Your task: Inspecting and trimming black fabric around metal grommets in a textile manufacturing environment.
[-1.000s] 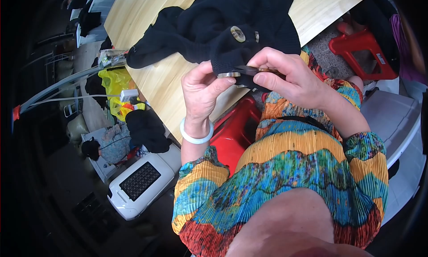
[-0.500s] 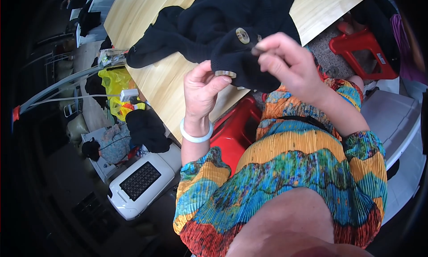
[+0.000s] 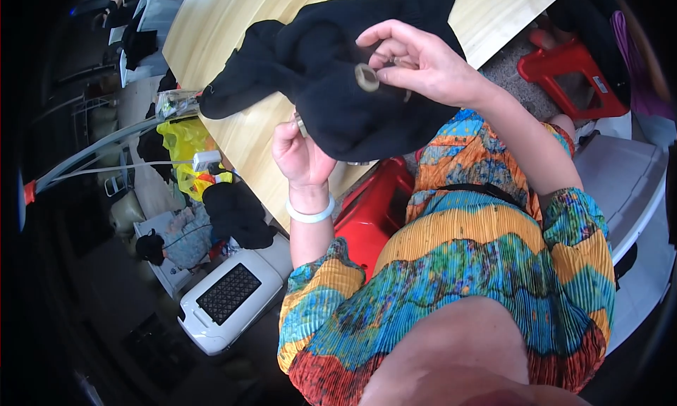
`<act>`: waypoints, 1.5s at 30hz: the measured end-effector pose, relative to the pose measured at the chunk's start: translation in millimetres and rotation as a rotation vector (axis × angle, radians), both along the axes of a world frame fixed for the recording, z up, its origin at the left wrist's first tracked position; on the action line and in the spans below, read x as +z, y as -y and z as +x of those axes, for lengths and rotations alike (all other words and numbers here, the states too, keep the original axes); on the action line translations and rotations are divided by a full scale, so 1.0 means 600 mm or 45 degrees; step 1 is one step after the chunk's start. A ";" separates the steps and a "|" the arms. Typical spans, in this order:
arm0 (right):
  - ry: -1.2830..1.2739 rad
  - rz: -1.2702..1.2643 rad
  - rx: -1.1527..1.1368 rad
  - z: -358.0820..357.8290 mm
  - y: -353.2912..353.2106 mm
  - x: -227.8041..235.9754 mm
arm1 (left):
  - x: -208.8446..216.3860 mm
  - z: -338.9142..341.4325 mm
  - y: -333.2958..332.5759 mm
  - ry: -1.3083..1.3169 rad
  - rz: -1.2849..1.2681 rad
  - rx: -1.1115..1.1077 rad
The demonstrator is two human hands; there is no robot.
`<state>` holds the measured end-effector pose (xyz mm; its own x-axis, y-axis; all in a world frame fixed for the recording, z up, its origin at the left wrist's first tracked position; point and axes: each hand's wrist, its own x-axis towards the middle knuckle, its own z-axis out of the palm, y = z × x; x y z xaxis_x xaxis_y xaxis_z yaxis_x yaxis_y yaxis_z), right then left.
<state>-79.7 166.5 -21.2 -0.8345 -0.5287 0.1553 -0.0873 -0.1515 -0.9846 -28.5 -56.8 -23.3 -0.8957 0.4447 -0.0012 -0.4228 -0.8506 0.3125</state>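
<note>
A black knitted garment [image 3: 381,124] is draped over the table's near edge, its near part lifted in front of me. My left hand [image 3: 305,156] pinches its left edge between thumb and fingers, where a pale button [image 3: 301,124] shows. A large brownish button [image 3: 367,77], slightly blurred, sits on the upper side of the cloth. Close beside it is the thumb of my right hand [image 3: 427,66], whose forefinger stretches out above, apart from the thumb. No held thing can be made out in those fingers.
The light wooden table [image 3: 236,134] spreads ahead. A red stool [image 3: 370,212] stands below its edge, another red stool [image 3: 575,78] at right. Left are a yellow plastic bag [image 3: 183,149], a metal bar with a white plug [image 3: 206,159], a white machine [image 3: 233,297] and a person [image 3: 185,237].
My right hand has moved up and left, its pinch loosening. My left hand has shifted left and slightly down, and the near part of the garment now spreads wider toward me.
</note>
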 end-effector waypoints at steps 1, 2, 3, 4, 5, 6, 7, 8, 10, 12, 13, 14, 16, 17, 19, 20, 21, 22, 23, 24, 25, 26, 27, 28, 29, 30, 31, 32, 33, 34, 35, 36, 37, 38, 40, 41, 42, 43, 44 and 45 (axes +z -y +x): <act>-0.025 -0.089 -0.046 -0.004 0.000 -0.001 | -0.002 -0.001 0.003 -0.029 0.019 -0.018; -0.049 -0.177 -0.092 -0.006 0.000 0.001 | -0.004 -0.002 0.006 -0.057 0.038 -0.036; -0.040 -0.232 -0.160 -0.008 -0.002 0.006 | -0.008 -0.005 0.009 -0.058 0.037 -0.037; -0.056 -0.219 -0.183 -0.008 -0.003 0.014 | -0.014 -0.008 0.012 -0.148 0.041 -0.075; -0.072 -0.206 -0.206 -0.008 -0.005 0.022 | -0.016 -0.010 0.014 -0.238 0.045 -0.112; -0.082 -0.206 -0.243 -0.006 -0.003 0.032 | -0.015 -0.007 0.012 -0.237 0.045 -0.109; -0.083 -0.205 -0.244 -0.007 -0.001 0.035 | -0.009 -0.004 0.003 -0.206 0.057 -0.130; -0.142 -0.244 -0.278 -0.009 0.000 0.038 | -0.005 -0.002 -0.002 -0.174 0.070 -0.150; -0.204 -0.281 -0.314 -0.021 0.003 0.030 | -0.008 -0.006 -0.006 -0.155 0.075 -0.167; -0.736 -0.570 -0.100 -0.052 0.005 0.004 | -0.007 -0.008 -0.012 -0.138 0.080 -0.188; -0.729 -0.581 -0.085 -0.044 0.013 0.016 | -0.003 -0.003 -0.008 -0.134 -0.001 -0.152; -0.281 -0.523 -0.172 -0.028 0.017 0.037 | -0.001 -0.001 -0.007 -0.130 -0.074 -0.124; 0.165 -0.447 -0.256 -0.020 0.017 0.059 | 0.006 0.000 -0.012 -0.133 -0.257 -0.110; 0.140 -0.265 -0.256 -0.021 0.015 0.064 | 0.011 0.000 -0.019 -0.137 -0.439 -0.105; -0.102 -0.165 -0.252 -0.023 0.020 0.057 | 0.026 -0.001 -0.036 -0.204 -0.680 -0.053; -0.320 -0.246 -0.248 -0.023 0.028 0.052 | 0.030 -0.006 -0.043 -0.232 -0.792 -0.013; -0.343 -0.149 -0.297 -0.019 0.034 0.049 | 0.033 -0.012 -0.047 -0.260 -0.902 0.027; -0.379 -0.049 -0.279 -0.018 0.037 0.052 | 0.034 -0.020 -0.046 -0.207 -0.977 0.071; -0.414 0.051 -0.263 -0.018 0.039 0.055 | 0.039 -0.025 -0.044 -0.182 -1.026 0.101; -0.435 0.037 -0.255 -0.017 0.043 0.057 | 0.045 -0.030 -0.041 -0.158 -1.075 0.130; -0.437 0.040 -0.256 -0.017 0.044 0.056 | 0.049 -0.036 -0.039 -0.196 -1.129 0.085; -0.462 0.029 -0.362 -0.017 0.045 0.054 | 0.055 -0.037 -0.046 -0.199 -1.125 0.083; -0.486 0.018 -0.468 -0.017 0.046 0.052 | 0.062 -0.035 -0.057 -0.107 -1.023 0.115; -0.610 0.046 -0.636 -0.017 0.045 0.050 | 0.065 -0.031 -0.065 -0.013 -0.922 0.157; -0.575 0.102 -0.641 -0.007 0.036 0.051 | 0.063 -0.028 -0.071 0.033 -0.836 0.229; -0.538 0.157 -0.646 0.008 0.027 0.054 | 0.061 -0.027 -0.072 0.036 -0.835 0.237; -0.492 0.190 -0.599 0.023 0.023 0.052 | 0.059 -0.026 -0.076 0.088 -0.753 0.235; -0.473 0.073 -0.574 0.030 0.032 0.036 | 0.056 -0.024 -0.078 0.140 -0.672 0.233; -0.463 0.150 -0.530 0.039 0.033 0.032 | 0.049 -0.025 -0.077 0.151 -0.679 0.231; -0.524 0.210 -0.574 0.043 0.041 0.028 | 0.047 -0.022 -0.079 0.136 -0.661 0.253; -0.519 0.239 -0.582 0.045 0.046 0.026 | 0.045 -0.019 -0.082 0.121 -0.643 0.275; -0.513 0.266 -0.591 0.047 0.049 0.024 | 0.036 -0.020 -0.083 0.183 -0.726 0.300; -0.520 0.256 -0.605 0.046 0.049 0.024 | 0.039 -0.021 -0.083 0.182 -0.728 0.298; -0.520 0.253 -0.608 0.044 0.047 0.025 | 0.044 -0.021 -0.082 0.177 -0.660 0.265; -0.469 0.102 -0.547 0.039 0.040 0.028 | 0.045 -0.024 -0.071 0.143 -0.547 0.172; -0.449 0.068 -0.545 0.034 0.037 0.030 | 0.047 -0.022 -0.070 0.168 -0.504 0.166; -0.409 0.003 -0.536 0.029 0.035 0.029 | 0.048 -0.020 -0.068 0.192 -0.461 0.161; -0.370 -0.061 -0.529 0.024 0.030 0.029 | 0.045 -0.018 -0.064 0.180 -0.403 0.127; -0.329 -0.064 -0.528 0.019 0.022 0.031 | 0.044 -0.017 -0.065 0.180 -0.403 0.126; -0.305 -0.079 -0.551 0.015 0.016 0.033 | 0.046 -0.017 -0.069 0.216 -0.415 0.111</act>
